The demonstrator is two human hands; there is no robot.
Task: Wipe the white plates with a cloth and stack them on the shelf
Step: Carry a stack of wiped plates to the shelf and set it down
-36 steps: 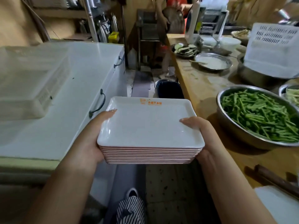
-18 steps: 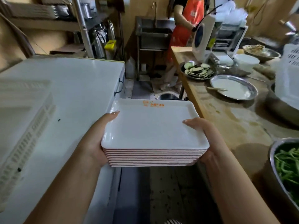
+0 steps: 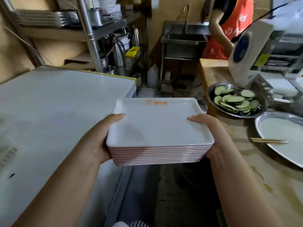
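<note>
A stack of several white rectangular plates (image 3: 157, 125) with red-lined edges and an orange logo on the far rim hangs in the aisle at chest height. My left hand (image 3: 98, 138) grips its left side, thumb over the top rim. My right hand (image 3: 213, 133) grips the right side the same way. A metal shelf rack (image 3: 88, 30) with trays and pots stands at the far left behind the white chest freezer (image 3: 57, 104). No cloth shows in view.
A wooden counter (image 3: 237, 153) runs along the right with a bowl of sliced eggplant (image 3: 236, 100), a steel pan (image 3: 282, 135) with chopsticks, and a white appliance (image 3: 249, 53). A person in an orange apron (image 3: 229, 27) stands by the sink (image 3: 185, 40) ahead. The floor aisle is narrow.
I have walked forward along the aisle with the stack held level in both hands; the bowl of green beans has dropped out of view and the shelf, sink and person are nearer.
</note>
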